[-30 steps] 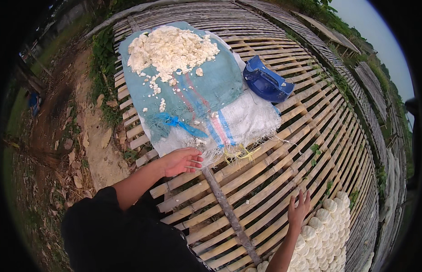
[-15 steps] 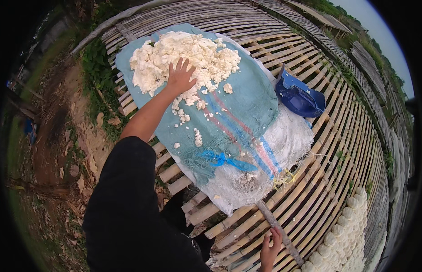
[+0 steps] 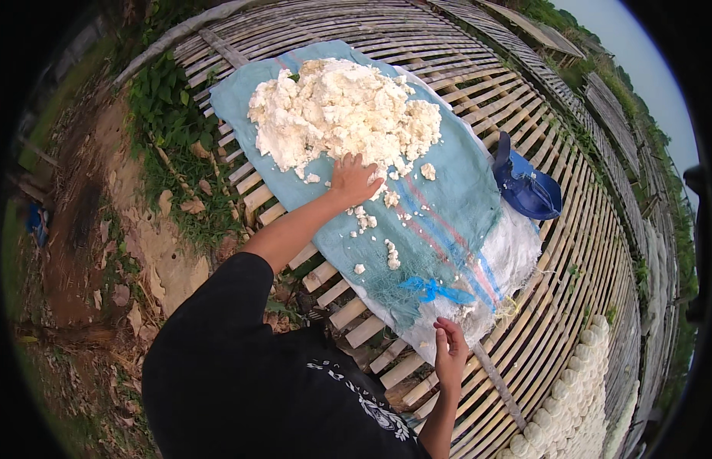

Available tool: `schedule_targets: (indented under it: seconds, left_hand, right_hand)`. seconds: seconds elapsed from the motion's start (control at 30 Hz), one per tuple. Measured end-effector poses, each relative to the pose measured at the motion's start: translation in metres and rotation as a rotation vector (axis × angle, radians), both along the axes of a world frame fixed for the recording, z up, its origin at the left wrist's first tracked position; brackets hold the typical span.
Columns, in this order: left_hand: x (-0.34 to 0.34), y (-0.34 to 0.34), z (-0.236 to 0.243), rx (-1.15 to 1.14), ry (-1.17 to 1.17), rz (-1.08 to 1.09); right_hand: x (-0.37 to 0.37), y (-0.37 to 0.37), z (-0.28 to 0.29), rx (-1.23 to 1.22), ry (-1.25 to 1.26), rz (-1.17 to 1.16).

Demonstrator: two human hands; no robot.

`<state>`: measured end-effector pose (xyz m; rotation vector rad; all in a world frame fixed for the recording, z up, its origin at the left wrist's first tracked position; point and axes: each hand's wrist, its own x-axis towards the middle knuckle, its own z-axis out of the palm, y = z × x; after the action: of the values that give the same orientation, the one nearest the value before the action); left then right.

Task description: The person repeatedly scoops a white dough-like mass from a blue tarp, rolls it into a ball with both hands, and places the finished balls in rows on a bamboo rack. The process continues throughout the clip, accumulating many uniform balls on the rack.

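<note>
A mound of crumbly, cream-white, dough-like stuff (image 3: 348, 107) lies on a blue-green woven sack (image 3: 294, 187). My left hand (image 3: 354, 182) rests at the mound's near edge, fingers spread against the crumbs and gripping nothing visible. Several small lumps (image 3: 365, 219) lie scattered between it and the sack's near end. My right hand (image 3: 451, 353) is raised near the sack's lower corner, its fingers loosely bent and apart, with nothing in them. Just above it is a knotted blue strip (image 3: 431, 288) on the sack. A white sack (image 3: 516, 249) shows from underneath.
A broken dark-blue plastic container (image 3: 530, 187) lies at the sack's right edge. The slatted bamboo rack (image 3: 570, 252) carries everything. Rows of round white pieces (image 3: 562, 405) lie at lower right. Leafy plants (image 3: 168, 115) and bare soil (image 3: 111, 206) border the left side.
My left hand has drawn back from the top of the mound to its near edge. My right hand has risen from the lower edge toward the sack. The view has shifted slightly.
</note>
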<state>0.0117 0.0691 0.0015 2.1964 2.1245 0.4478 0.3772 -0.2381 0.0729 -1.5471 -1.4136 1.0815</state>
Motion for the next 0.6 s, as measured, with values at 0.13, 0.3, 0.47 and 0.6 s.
schedule_targets:
  seconds: [0.13, 0.3, 0.47, 0.6]
  left_hand:
    - [-0.017, 0.049, 0.007, 0.022, -0.031, -0.085]
    - [-0.015, 0.09, -0.013, 0.219, -0.025, -0.144]
    - [-0.002, 0.069, -0.009, -0.071, -0.133, -0.138]
    - [-0.014, 0.075, 0.003, -0.101, -0.184, -0.209]
  right_hand:
    - [-0.053, 0.077, 0.024, 0.24, -0.1, 0.116]
    - [-0.113, 0.122, 0.033, 0.299, 0.021, 0.228]
    - [-0.119, 0.173, 0.002, 0.194, 0.083, 0.246]
    - [-0.1, 0.279, -0.042, 0.209, -0.068, 0.147]
